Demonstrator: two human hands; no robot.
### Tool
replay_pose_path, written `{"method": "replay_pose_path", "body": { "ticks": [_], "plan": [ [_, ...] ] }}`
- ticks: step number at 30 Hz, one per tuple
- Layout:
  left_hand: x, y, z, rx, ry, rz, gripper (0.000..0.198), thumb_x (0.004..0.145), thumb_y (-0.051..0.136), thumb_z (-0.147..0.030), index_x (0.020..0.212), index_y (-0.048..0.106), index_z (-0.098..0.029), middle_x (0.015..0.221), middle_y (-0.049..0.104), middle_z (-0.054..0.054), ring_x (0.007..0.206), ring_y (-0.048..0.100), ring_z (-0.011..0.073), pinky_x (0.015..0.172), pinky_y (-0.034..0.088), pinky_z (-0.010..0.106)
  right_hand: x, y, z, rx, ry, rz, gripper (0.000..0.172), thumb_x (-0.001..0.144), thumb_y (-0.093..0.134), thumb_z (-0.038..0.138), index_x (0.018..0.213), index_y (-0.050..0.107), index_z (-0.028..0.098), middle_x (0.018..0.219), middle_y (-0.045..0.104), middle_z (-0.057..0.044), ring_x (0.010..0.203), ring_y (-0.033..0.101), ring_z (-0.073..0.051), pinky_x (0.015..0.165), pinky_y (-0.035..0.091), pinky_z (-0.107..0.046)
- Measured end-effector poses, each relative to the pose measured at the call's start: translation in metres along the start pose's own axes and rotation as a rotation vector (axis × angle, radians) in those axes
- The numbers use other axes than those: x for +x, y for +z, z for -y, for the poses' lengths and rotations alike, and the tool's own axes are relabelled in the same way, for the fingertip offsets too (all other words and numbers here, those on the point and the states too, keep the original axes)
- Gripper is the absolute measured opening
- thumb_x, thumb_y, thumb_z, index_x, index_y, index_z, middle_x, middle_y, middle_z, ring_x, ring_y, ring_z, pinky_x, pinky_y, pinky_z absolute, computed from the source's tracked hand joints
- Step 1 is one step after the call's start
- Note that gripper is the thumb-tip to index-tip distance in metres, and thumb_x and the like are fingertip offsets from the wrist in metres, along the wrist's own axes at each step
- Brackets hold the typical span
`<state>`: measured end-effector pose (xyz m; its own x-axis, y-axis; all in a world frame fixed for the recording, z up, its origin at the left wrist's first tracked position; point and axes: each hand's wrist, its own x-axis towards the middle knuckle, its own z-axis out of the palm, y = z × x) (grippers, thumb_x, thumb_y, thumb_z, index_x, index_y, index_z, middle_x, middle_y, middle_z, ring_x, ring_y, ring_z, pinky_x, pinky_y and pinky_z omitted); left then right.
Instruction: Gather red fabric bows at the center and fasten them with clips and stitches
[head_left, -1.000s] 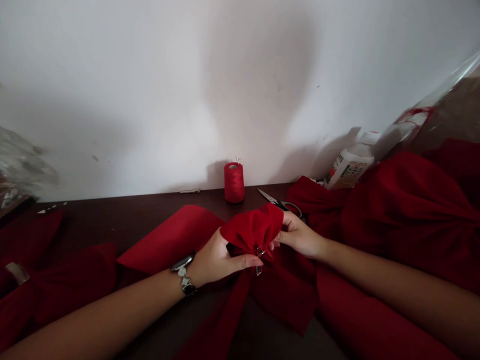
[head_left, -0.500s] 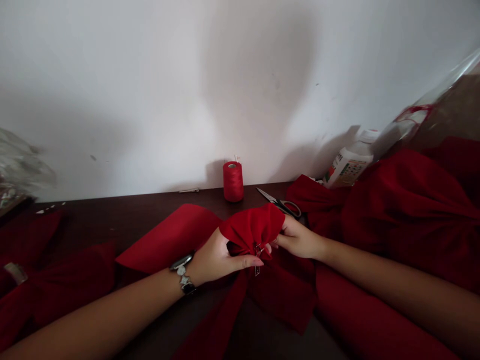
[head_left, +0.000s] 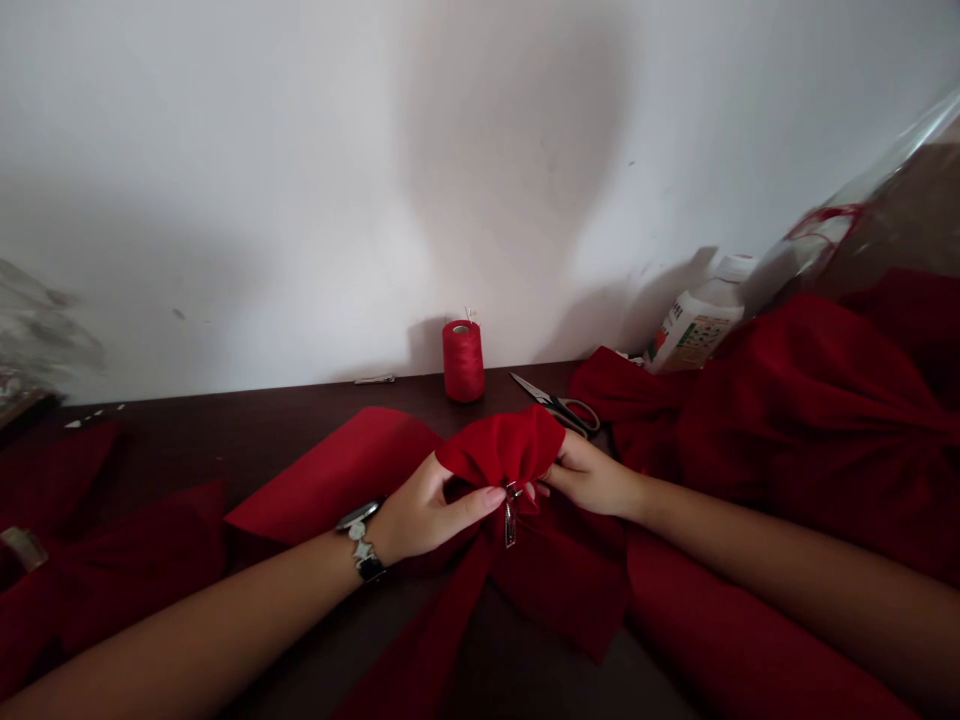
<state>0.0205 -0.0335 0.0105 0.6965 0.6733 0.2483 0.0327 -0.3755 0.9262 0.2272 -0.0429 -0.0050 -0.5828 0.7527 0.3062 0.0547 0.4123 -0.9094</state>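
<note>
Cloth gathered at the clip

The cloth bunches tightly at the clip, over the desk; whether it touches the wood there cannot be told. Its fan spreads side to side just beyond the clip's upper end, and looser folds fall on the near side. The clip lies across that spread: its long axis runs from the gather towards the person.

That crossing seems the relation that matters most. The left hand is on the clip's left, thumb tip at or just beside its upper end; contact is unclear. The right hand is on the clip's right, its fingertips near but, it seems, slightly farther off than that thumb.

Both hands are partly closed on the cloth. The left has the fan between its outstretched thumb and fingers hidden beneath; the right curls round the opposite edge, most fingers out of sight, so its firmness cannot be told. Well beyond the clip stands the spool.
</note>
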Motion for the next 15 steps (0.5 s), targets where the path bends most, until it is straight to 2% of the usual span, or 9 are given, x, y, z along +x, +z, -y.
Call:
{"method": "replay_pose_path", "body": {
  "ticks": [4, 8, 15],
  "plan": [
    [-0.0001, 0.0003, -0.0008, 0.068, 0.010, -0.026, 0.019, 0.083, 0.057, -0.026, 0.093, 0.063, -0.011, 0.095, 0.071, 0.009, 0.089, 0.065, 0.0198, 0.083, 0.050, 0.029, -0.0004, 0.0018, -0.0006, 0.007, 0.006, 0.003, 0.040, 0.091, 0.048, 0.044, 0.065, 0.053, 0.014, 0.063, 0.051, 0.001, 0.050, 0.044, -0.006, 0.051, 0.040, -0.018],
    [0.0003, 0.0020, 0.0001, 0.148, -0.011, -0.095, 0.020, 0.080, 0.058, -0.026, 0.093, 0.063, -0.011, 0.093, 0.072, 0.009, 0.085, 0.065, 0.0204, 0.079, 0.051, 0.030, -0.0009, 0.0013, -0.0008, 0.019, 0.041, 0.005, 0.037, 0.091, 0.048, 0.043, 0.071, 0.057, 0.015, 0.060, 0.054, 0.001, 0.050, 0.051, -0.008, 0.052, 0.045, -0.020],
    [0.0025, 0.0036, -0.0026, 0.231, 0.073, -0.129, 0.008, 0.076, 0.056, -0.018, 0.080, 0.061, -0.014, 0.086, 0.072, 0.007, 0.078, 0.065, 0.0178, 0.076, 0.052, 0.027, -0.0004, 0.0011, -0.0010, 0.059, 0.067, -0.010, 0.035, 0.088, 0.052, 0.046, 0.073, 0.059, 0.015, 0.061, 0.059, 0.000, 0.053, 0.057, -0.010, 0.057, 0.051, -0.023]
  ]
}}
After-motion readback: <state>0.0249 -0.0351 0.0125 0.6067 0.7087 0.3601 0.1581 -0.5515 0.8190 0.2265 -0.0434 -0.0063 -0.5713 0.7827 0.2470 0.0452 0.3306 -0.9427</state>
